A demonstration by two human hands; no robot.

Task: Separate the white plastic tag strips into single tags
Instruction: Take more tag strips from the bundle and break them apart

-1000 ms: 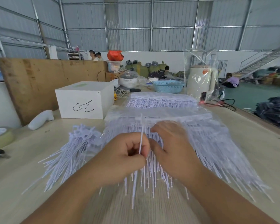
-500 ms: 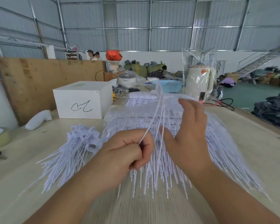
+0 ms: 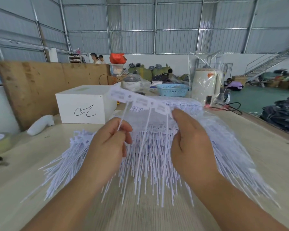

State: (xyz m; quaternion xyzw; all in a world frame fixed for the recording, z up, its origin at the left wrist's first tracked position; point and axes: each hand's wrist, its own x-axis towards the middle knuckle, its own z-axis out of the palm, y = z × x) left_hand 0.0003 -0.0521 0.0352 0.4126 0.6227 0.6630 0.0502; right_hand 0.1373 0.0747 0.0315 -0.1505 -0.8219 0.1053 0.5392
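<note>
a short strip of white plastic tags [image 3: 140, 101] is held up above the table, its row of flat rectangular heads running left to right and sloping down toward the right, while the thin stems hang from the heads toward the person. the left hand [image 3: 110, 147] pinches the leftmost stem between thumb and curled fingers; the right hand [image 3: 190, 140] grips the strip's right end at its fingertips, though the exact hold is hidden. below them lies a broad pile of white tag strips [image 3: 157, 164], stems fanned toward the near edge — slender, stiff, needle-like. a smaller heap of white tags [image 3: 70, 155] sits to the left. the pale beige table [image 3: 23, 172] is smooth; a white box with a black scribble [image 3: 85, 105] stands behind, in a corrugated-metal warehouse.
</note>
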